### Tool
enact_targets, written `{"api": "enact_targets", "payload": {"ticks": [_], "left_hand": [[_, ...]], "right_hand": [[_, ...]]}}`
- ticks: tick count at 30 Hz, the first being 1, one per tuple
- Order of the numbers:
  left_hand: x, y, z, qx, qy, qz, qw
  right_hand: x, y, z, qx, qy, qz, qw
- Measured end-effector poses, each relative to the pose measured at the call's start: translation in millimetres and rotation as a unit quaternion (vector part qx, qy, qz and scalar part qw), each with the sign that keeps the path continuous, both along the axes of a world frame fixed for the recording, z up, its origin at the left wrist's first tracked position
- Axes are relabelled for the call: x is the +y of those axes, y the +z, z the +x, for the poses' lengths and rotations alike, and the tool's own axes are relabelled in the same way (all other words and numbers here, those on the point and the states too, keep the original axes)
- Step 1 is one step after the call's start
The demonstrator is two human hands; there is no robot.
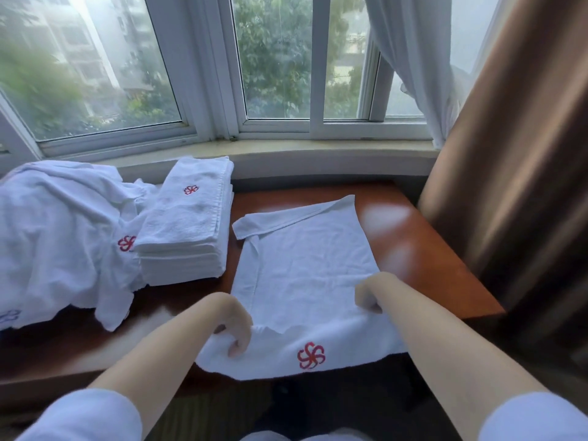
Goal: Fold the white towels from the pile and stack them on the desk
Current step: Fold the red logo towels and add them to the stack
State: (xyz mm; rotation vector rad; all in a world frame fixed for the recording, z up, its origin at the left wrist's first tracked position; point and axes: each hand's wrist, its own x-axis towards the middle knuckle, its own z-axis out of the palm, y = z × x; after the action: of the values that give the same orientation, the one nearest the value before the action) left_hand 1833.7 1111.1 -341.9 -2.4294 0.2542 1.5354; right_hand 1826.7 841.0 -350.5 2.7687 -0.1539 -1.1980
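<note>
Pinching the near edge of the spread towel (305,275) at lower centre, the left hand (235,326) and right hand (370,297) each close a grip on it, probably to fold it away. Upper left, the folded stack (187,224) sits beside the unfolded pile (60,237) on the table (423,237).
</note>
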Motion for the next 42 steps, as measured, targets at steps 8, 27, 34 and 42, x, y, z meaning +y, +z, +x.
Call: {"api": "enact_targets", "payload": {"ticks": [8,27,34,42], "left_hand": [[7.5,31.6,41.7,-0.12,0.149,-0.204,0.96],[-27.6,-75.1,123.8,-0.447,0.279,-0.281,0.802],[-6.9,-80.5,90.1,-0.398,0.426,-0.33,0.743],[-12.1,-55.9,51.5,-0.117,0.326,-0.503,0.792]], "right_hand": [[6.9,15.4,35.3,-0.064,-0.043,-0.038,0.996],[14.4,-87.0,79.3,-0.362,-0.212,0.041,0.907],[16.6,-104.6,36.9,-0.399,-0.207,-0.002,0.893],[7.4,-91.9,6.9,-0.386,-0.171,-0.082,0.903]]}}
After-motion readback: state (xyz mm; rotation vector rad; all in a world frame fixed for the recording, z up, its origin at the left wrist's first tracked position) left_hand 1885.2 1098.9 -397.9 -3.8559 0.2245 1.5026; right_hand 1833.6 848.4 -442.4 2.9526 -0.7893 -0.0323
